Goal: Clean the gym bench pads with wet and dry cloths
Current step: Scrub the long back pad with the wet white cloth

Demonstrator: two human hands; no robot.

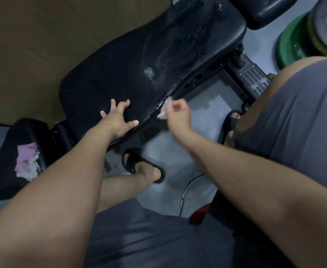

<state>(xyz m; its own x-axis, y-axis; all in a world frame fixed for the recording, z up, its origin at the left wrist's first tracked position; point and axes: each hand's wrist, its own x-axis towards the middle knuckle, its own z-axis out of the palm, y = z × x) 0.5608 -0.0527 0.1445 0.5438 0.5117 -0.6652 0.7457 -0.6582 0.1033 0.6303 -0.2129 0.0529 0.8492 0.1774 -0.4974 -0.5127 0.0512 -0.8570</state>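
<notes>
Left grip (pixel 120 118) spread flat on the wet bench pad (pixel 131 55), right grip (pixel 178 115) clenched around a white cloth (pixel 163 111) at the pad's right edge.

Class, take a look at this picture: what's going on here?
A person is cleaning a gym bench. Their left hand rests, fingers spread, on the long black pad, whose surface is beaded with water and foam. Their right hand grips a white cloth at the pad's edge. A pink and white cloth lies on the smaller pad to the left.
</notes>
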